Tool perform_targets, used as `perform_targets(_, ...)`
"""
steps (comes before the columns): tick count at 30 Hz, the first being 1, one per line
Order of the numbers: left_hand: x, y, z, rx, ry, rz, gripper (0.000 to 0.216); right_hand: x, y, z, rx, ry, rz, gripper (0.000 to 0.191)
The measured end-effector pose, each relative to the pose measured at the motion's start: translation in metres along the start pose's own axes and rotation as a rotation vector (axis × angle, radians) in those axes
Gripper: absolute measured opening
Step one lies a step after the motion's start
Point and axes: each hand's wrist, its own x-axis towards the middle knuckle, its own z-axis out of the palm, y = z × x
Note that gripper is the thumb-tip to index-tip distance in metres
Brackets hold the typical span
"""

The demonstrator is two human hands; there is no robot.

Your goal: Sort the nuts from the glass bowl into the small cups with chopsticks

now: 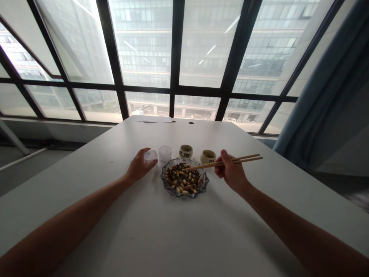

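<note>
My right hand (230,171) is closed round a pair of wooden chopsticks (248,158). Their tips reach over the far part of a scalloped glass dish (206,184), which holds peanuts and thin dark pieces that look like sunflower seeds (184,181). I cannot make out anything between the tips. To the left of the dish, my left hand (141,164) has its thumb and fingers round a small translucent plastic cup (150,155). A second translucent cup (165,153) stands just to the right of it.
Two small beige cups with dark characters, one behind the dish (186,151) and one near my right hand (208,156), stand on the white table (161,231). White papers (152,119) lie at the far edge. Beyond are windows and a blue curtain (305,115).
</note>
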Motion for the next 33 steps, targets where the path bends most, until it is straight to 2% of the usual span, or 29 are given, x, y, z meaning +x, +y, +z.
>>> perform_targets(4,0.0,-0.001,0.001,0.008,-0.003,0.008,0.061,0.002,0.04,-0.001,0.159,0.036,0.176,0.056)
perform_targets(11,0.0,0.0,0.001,0.086,0.068,0.027,0.054,0.005,0.053,-0.008,0.236,0.099,0.343,0.051)
perform_targets(15,0.0,0.002,-0.001,0.104,0.104,-0.019,0.055,0.006,0.061,-0.012,0.231,0.079,0.313,0.048)
perform_targets(18,0.0,0.004,-0.003,0.1,0.13,0.054,0.059,0.005,0.067,-0.015,0.208,0.054,0.264,0.05)
perform_targets(23,-0.001,0.009,-0.008,0.094,0.164,0.216,0.059,0.004,0.069,-0.015,0.226,0.085,0.235,0.052)
perform_targets(33,-0.002,0.009,-0.009,0.109,0.185,0.265,0.055,0.001,0.065,-0.01,0.268,0.102,0.254,0.054)
